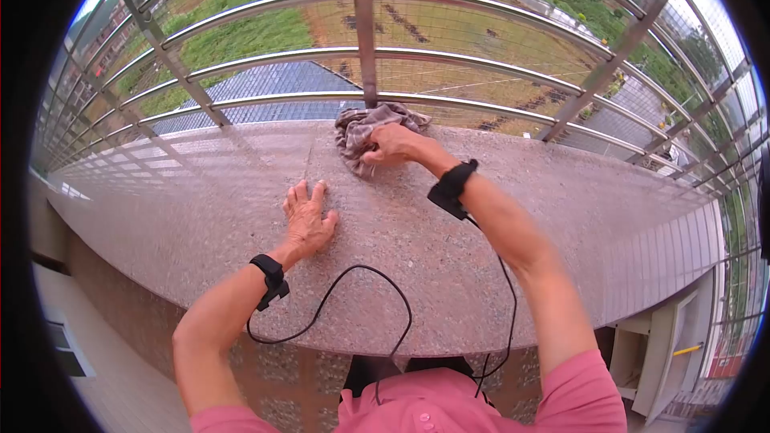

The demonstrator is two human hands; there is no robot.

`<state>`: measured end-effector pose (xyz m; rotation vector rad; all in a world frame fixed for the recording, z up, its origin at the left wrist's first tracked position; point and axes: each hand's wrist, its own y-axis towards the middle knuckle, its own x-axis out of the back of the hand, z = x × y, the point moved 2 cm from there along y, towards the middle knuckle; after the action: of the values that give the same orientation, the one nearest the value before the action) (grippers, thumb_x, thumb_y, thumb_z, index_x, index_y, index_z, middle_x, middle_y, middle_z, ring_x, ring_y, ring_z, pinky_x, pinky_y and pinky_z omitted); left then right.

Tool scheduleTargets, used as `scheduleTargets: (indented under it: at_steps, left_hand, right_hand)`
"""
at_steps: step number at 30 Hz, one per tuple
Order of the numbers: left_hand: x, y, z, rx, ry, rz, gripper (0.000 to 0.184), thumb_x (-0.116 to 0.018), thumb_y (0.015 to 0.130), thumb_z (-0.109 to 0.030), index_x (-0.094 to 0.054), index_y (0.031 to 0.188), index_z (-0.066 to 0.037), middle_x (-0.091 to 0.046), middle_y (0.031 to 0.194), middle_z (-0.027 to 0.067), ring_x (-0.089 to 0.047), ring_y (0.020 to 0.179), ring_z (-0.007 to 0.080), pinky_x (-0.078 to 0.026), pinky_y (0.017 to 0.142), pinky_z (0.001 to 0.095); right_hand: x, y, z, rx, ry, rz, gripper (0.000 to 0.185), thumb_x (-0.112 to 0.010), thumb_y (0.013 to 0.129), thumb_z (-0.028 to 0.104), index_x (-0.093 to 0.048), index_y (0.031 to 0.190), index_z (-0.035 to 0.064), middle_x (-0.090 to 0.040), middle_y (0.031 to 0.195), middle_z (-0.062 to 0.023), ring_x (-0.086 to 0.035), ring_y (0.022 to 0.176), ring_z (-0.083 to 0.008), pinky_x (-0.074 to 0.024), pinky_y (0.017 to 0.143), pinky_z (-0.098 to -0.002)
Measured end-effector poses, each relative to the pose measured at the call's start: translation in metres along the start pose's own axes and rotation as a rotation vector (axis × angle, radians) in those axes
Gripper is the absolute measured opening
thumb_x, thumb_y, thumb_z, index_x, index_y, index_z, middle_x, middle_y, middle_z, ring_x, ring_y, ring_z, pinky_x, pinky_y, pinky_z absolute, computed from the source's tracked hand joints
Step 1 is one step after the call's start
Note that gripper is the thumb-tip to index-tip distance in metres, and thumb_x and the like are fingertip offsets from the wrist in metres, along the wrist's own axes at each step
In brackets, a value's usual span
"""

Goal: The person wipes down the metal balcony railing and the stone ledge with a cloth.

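My right hand [391, 144] is closed on a crumpled brownish-grey cloth [357, 132], pressed down at the back edge of the speckled stone ledge [449, 273]. The cloth touches the foot of a metal post [365, 40]. Palm down, my left hand [308, 218] rests on the stone with its fingers spread and nothing in it. Black straps circle both wrists, and a black cable [365, 267] from them loops over the ledge towards my body.
A metal railing [265, 96] with wire mesh runs along the back of the ledge and curves round both sides. Beyond it lie grass, bare ground and a dark roof [265, 84]. An open cabinet [654, 353] stands below right.
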<state>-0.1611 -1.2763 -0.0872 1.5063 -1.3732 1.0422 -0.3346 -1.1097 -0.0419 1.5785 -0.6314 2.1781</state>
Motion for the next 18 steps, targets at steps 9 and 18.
scheduleTargets:
  at_steps: [9,18]
  left_hand:
    - [0.028,0.036,0.008,-0.123,0.007,0.359,0.062,-0.061,0.074,-0.031,-0.042,0.125,-0.002,-0.041,0.117,0.0288,-0.040,0.111,0.0433,-0.034,0.094,0.0516]
    - [0.048,0.128,-0.073,-0.693,0.089,-0.058,0.051,-0.063,0.077,-0.019,-0.045,0.123,-0.008,-0.050,0.109,0.0186,-0.047,0.107,0.0382,-0.042,0.085,0.0503]
  right_hand:
    - [-0.038,-0.121,-0.072,-0.586,0.180,-0.496,0.032,-0.053,0.083,0.033,-0.057,0.077,0.0015,-0.061,0.077,-0.0172,-0.060,0.074,-0.0325,-0.0475,0.068,-0.0417]
    - [-0.035,-0.113,-0.083,-0.561,0.254,-0.304,0.028,-0.057,0.078,0.030,-0.060,0.082,0.0026,-0.064,0.079,-0.0191,-0.061,0.076,-0.0343,-0.0477,0.067,-0.0413]
